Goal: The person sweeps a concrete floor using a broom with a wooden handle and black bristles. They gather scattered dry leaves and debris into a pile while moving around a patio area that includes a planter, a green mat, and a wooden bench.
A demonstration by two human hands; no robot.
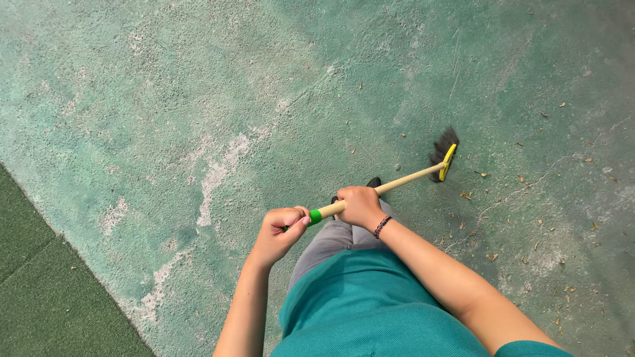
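I hold a broom with both hands over a worn green concrete floor [198, 99]. My left hand [279, 231] grips the green end cap of the wooden handle [407, 179]. My right hand [360, 205], with a beaded bracelet at the wrist, grips the handle a little further along. The yellow broom head [448, 162] with dark bristles [442, 147] rests on the floor ahead and to the right. Below the hands I see my teal shirt, grey trousers and a dark shoe tip [374, 182].
Small dry leaves and bits of debris [529, 258] lie scattered on the floor at the right. Pale patches of worn paint [215, 175] run across the middle. A strip of dark green turf [46, 284] borders the floor at the lower left.
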